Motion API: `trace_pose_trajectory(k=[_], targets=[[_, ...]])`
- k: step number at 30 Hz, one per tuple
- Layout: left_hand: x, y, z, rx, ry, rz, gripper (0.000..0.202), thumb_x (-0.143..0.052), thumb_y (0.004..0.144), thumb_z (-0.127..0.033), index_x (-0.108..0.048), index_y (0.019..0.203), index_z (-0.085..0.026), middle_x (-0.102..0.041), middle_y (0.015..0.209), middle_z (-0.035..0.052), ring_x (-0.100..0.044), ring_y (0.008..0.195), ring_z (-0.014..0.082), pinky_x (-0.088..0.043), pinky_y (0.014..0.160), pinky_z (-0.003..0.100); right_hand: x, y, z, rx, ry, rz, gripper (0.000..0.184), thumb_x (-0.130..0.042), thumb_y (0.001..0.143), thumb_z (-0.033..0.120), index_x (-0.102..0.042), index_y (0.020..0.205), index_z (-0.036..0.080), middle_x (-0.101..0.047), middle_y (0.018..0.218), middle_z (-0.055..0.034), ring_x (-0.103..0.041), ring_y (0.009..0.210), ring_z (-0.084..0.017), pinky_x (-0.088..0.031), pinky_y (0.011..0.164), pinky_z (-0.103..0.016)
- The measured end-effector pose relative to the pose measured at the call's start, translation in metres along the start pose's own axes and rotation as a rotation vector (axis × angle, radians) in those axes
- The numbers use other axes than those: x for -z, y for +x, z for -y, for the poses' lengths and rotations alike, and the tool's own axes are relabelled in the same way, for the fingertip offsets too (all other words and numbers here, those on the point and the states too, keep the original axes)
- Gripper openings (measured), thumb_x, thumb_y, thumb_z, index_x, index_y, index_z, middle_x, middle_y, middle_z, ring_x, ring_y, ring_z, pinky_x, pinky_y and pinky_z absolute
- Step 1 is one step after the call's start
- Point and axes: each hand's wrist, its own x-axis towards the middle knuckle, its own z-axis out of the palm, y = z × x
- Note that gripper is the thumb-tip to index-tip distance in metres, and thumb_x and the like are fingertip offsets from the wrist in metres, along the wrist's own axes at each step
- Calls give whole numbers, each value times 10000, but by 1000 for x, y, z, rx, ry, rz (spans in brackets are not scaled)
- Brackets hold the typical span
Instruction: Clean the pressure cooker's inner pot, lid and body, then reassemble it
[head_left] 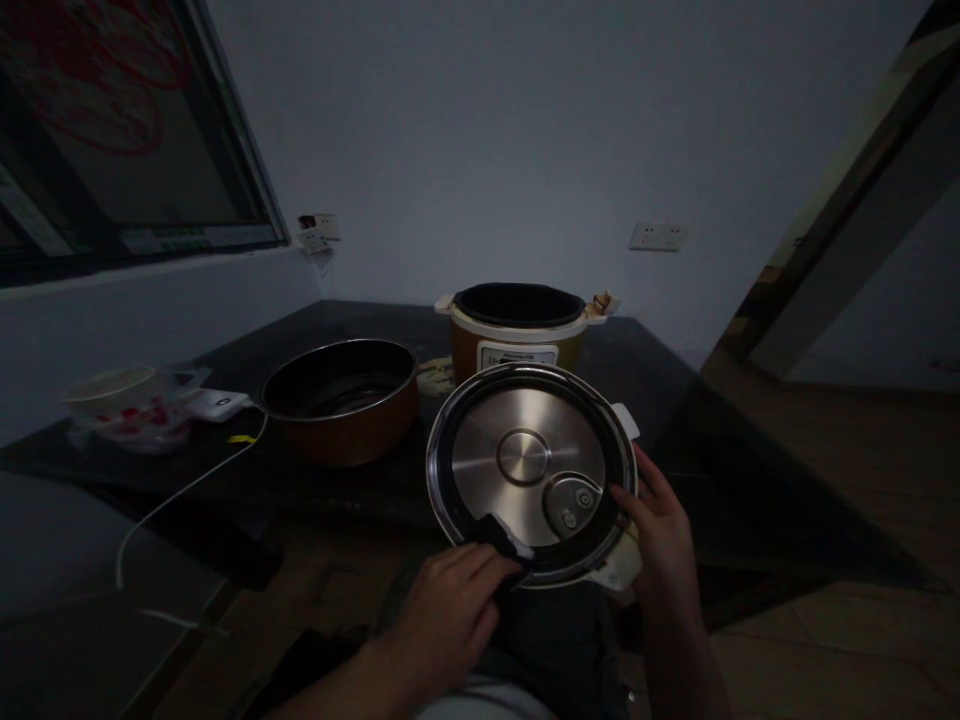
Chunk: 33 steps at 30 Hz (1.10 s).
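A round pressure cooker lid (480, 440) is held up with its steel underside facing me, a black seal running inside its rim. My right hand (660, 520) grips the lid's right edge, thumb on the inner side. At the lower left of the rim, my left hand (457, 595) is closed on a dark cloth (496, 532) that touches the seal. Behind the lid stands the electric pressure cooker (469, 345), topless, its dark interior showing. Left of it is a brown pot (352, 438) with a black inside.
On the dark table (300, 325), a bowl in a plastic bag (142, 410) stands at the left, near a white power strip (219, 403). Its white cable (180, 490) hangs over the front edge. Wall sockets (658, 236) are behind, and a window (135, 130) is at the left.
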Motion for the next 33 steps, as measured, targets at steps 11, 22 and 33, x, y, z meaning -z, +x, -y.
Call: trace_pose_trajectory(k=[11,22,33], targets=[[-12,43,-38,189,-945,-262,343,-469,909,-302,-637,1200,-236,-644,1264,49,-553,1210,221,-377,1056,343,1,0,0,8,11,30,734,-822,582,264,-577,1273,237,-718,1134,-82,-632,1114,-318,-497,949,-474],[15,29,-8,549,-1654,-386,478,-741,727,-298,-642,1184,-201,-711,1123,79,-672,994,221,-503,861,289,-1,-4,3,22,-7,33,679,-801,607,266,-592,1253,251,-718,1131,-73,-661,1055,-306,-510,925,-485],[21,25,-6,512,-1487,-416,544,-797,660,-264,-637,1178,-218,-697,1156,84,-643,1075,262,-505,883,307,-3,-5,5,-5,32,39,683,-804,602,271,-590,1250,264,-722,1111,-56,-679,987,-281,-548,832,-417]])
